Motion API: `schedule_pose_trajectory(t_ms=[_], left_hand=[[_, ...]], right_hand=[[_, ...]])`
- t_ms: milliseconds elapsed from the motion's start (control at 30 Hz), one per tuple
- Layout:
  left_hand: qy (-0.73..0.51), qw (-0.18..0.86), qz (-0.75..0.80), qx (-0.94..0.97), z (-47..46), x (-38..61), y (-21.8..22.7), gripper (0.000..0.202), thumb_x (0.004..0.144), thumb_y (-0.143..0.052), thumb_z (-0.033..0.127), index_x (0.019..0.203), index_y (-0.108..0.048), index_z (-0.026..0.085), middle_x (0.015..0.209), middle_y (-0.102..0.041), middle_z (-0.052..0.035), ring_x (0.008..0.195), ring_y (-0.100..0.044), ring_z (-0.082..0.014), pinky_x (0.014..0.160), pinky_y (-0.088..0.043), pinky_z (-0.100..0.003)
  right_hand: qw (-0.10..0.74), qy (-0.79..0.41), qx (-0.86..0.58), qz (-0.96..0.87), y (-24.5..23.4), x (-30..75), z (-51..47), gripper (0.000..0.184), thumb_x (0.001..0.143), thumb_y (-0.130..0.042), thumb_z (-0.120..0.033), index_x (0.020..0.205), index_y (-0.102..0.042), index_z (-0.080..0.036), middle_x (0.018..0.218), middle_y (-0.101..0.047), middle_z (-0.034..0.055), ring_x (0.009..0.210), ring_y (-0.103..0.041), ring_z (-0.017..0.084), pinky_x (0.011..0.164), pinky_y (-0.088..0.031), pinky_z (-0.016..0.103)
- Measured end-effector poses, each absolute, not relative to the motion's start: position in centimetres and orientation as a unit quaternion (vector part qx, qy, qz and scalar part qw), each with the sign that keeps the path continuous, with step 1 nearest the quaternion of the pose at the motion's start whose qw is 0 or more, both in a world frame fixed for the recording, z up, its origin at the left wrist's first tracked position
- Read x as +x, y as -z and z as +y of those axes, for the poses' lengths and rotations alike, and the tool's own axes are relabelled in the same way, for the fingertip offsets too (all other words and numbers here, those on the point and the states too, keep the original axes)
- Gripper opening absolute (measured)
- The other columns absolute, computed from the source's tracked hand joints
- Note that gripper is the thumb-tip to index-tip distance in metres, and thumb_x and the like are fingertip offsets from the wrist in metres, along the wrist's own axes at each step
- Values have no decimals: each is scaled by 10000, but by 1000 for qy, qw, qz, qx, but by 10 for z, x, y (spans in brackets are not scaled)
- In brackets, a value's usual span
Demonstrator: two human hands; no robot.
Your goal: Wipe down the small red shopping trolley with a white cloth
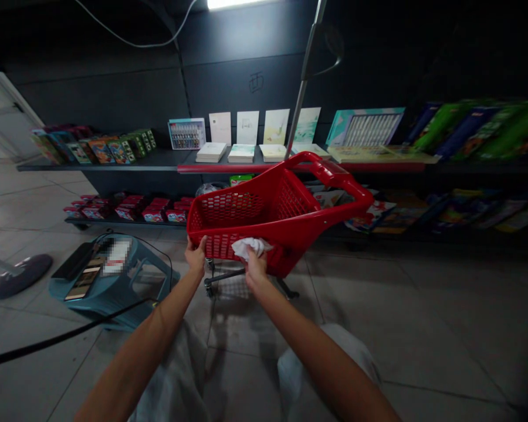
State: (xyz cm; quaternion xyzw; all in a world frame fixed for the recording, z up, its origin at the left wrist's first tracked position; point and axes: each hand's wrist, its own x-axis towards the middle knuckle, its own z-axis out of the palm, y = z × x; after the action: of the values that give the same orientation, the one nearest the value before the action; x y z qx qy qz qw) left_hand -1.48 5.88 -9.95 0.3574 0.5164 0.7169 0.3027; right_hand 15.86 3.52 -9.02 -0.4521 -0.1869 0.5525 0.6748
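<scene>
One red plastic shopping cart (290, 237) stands on the tiled floor (422, 328) before a dark shelf unit, its basket facing left as the person sees it and its handle (354, 193) to the right. From where I stand, I see the person's left hand (196, 257) gripping the lower corner of the basket's front end, thumb on the outside. The right hand (256, 266) is closed on a crumpled white cloth (249, 247), which it holds against the perforated side of the basket facing the person. Both forearms are bare.

Just to the left is a blue-grey plastic stool (117, 290) bearing a smartphone (84, 281) and a partly blurred white item (118, 257). A thick black cable (70, 334) runs towards it across the floor.

Behind the cart, the upper shelf (158, 167) carries upright booklets (247, 128), with a marker set (187, 135) near them and green packs (449, 123) farther right. Red packs (132, 208) sit in rows on the lower shelf. A metal pole (297, 111) rises behind the basket.
</scene>
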Motion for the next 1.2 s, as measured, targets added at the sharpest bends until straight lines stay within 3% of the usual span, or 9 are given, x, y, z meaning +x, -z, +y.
schedule_pose_trajectory(t_ms=[233,467,633,867,1100,1200], left_hand=[[-690,319,540,363,49,-6,101,720,797,-783,433,1431,-544,190,1277,-708,-129,1117,-703,-227,1002,-554,-393],[-674,337,540,375,46,-9,99,652,885,-691,480,1452,-499,223,1342,-665,-112,1190,-662,-223,1053,-511,-372],[-678,337,513,404,49,-15,99,655,897,-668,525,1454,-485,231,1377,-639,-105,1258,-612,-212,1136,-434,-376],[-649,324,540,426,47,-15,105,674,932,-605,542,1501,-414,236,1408,-614,-101,1303,-581,-204,1177,-387,-378],[-614,261,639,383,49,-27,95,823,928,-591,490,1600,-224,187,1637,-329,-154,1510,-336,-256,1243,-277,-416],[-613,254,613,430,48,-23,88,663,955,-532,416,1557,-353,202,1568,-454,-119,1436,-444,-237,1220,-318,-397]], right_hand=[[589,-698,-399,-83,90,77,20,419,716,-727,-217,1080,-522,-241,899,-721,-37,726,-695,126,611,-564,219],[586,-709,-386,-73,83,89,27,344,709,-720,-181,1023,-583,-218,923,-729,-13,808,-704,153,640,-597,250],[637,-663,-388,-67,72,149,36,288,673,-743,-211,929,-613,-203,928,-726,10,879,-695,166,651,-607,241],[731,-526,-426,-88,66,252,40,290,718,-694,-266,986,-594,-226,1008,-709,-2,961,-693,158,737,-616,256],[816,-370,-439,-62,48,314,33,461,695,-740,-309,1103,-531,-255,1161,-661,-9,1014,-683,135,739,-593,226],[819,-377,-425,-86,50,306,30,496,668,-747,-299,1108,-524,-249,1146,-669,-8,991,-689,135,751,-594,235]])
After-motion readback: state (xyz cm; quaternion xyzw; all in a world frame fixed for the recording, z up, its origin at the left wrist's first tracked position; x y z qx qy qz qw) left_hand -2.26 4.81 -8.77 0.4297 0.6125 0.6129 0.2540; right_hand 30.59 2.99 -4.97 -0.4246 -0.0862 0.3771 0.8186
